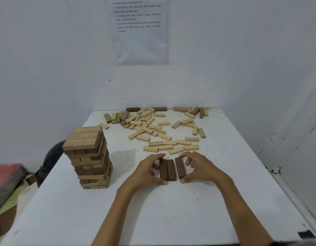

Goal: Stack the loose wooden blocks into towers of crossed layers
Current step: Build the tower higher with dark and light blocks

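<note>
Nearest, left hand [150, 170] and right hand [198, 167] grip three dark blocks [170, 169] right of built tower [89, 157]; loose pile [153, 128] beyond tower unstacked.

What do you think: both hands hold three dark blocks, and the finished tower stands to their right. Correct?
Not quite. The head view shows the tower standing to the left of the three dark blocks, not the right. The left hand and right hand do hold them.
</note>
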`<state>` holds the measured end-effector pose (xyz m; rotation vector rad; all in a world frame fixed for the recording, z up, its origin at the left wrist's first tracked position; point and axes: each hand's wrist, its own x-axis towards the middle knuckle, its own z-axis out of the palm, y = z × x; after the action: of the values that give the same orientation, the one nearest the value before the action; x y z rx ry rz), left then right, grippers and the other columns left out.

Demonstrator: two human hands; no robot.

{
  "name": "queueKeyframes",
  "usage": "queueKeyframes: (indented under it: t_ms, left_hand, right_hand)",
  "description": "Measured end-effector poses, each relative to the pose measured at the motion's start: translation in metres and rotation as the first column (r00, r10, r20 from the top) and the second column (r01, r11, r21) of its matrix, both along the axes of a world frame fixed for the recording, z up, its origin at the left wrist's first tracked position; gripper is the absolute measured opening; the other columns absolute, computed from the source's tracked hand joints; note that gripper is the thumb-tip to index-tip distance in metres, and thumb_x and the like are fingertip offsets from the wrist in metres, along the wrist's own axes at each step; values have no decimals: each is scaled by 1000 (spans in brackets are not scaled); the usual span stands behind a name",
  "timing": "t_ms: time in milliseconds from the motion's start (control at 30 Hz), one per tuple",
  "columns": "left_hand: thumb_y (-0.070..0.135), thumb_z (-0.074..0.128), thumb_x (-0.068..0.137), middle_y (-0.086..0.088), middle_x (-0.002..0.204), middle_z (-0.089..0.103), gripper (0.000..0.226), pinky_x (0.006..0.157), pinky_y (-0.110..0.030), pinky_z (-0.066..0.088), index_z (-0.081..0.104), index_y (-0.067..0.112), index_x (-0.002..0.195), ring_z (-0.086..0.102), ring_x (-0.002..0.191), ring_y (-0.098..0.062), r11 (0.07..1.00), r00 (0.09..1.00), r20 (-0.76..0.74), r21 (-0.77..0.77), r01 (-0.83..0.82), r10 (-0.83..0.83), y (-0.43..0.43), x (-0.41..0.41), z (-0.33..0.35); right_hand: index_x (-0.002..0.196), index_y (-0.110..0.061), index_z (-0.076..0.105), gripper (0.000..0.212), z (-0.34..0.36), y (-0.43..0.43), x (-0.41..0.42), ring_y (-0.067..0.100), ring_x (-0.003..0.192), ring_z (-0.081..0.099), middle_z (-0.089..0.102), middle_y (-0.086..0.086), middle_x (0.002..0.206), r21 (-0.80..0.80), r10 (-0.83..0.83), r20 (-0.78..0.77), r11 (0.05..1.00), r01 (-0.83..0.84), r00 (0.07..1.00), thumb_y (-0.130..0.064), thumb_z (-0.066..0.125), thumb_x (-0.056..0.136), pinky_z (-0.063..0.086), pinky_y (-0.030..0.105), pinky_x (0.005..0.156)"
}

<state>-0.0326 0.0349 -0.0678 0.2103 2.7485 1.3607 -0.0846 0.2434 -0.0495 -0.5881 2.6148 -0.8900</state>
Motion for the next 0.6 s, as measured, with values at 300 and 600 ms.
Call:
queueKeyframes:
  t_ms: [300, 600]
  left_hand:
    - [22, 86, 62, 8, 124, 48, 83, 68, -6, 40, 43, 32, 133, 45, 99, 2, 1000, 999, -48, -10, -2, 1, 2, -1, -7]
    - [23, 84, 66, 15, 122, 47, 85, 76, -2, 36, 38, 32, 137, 37, 112, -2, 998, 997, -60, -55, 39, -43, 0, -2, -9]
  right_hand:
    - [132, -26, 45, 84, -12, 0, -2, 7, 111, 32, 38, -7, 117, 3, 62, -53, 998, -62, 997, -38, 87, 59, 36, 30, 101]
    - [134, -29, 45, 85, -18, 1, 0, 7, 116, 28, 37, -12, 118, -36, 92, -110, 995, -96, 990, -42, 85, 60, 31, 30, 104]
